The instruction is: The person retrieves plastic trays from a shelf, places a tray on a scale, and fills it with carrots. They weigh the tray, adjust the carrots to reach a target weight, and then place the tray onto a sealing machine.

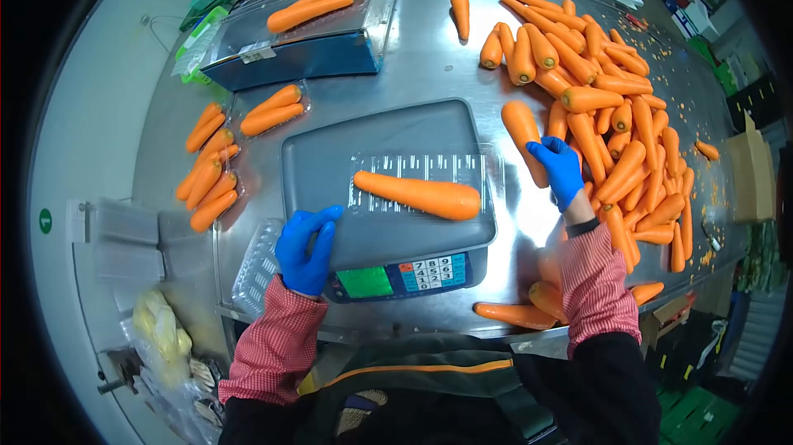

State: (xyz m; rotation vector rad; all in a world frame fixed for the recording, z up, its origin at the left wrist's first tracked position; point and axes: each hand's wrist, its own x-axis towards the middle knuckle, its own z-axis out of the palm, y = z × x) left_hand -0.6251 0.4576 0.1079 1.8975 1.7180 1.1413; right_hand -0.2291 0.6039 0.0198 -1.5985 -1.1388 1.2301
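My right hand point(560, 171), in a blue glove, grips a large carrot point(520, 127) beside the pile at the right. One carrot point(421, 196) lies across a clear plastic tray point(396, 166) on the grey platform of a digital scale point(318, 156). At the platform's front left corner is my left hand point(306, 251), also gloved in blue, with thumb and forefinger apart and nothing between them. Close to it, a stack of clear trays point(256, 267) rests on the table. The scale's green display point(365, 281) is too dim to read.
A big heap of carrots point(619, 139) covers the table's right side. Several packed carrot trays point(213, 172) sit at the left. A wrapping machine point(293, 61) with two carrots point(314, 6) on top stands at the back left. Loose carrots point(516, 314) lie along the front edge.
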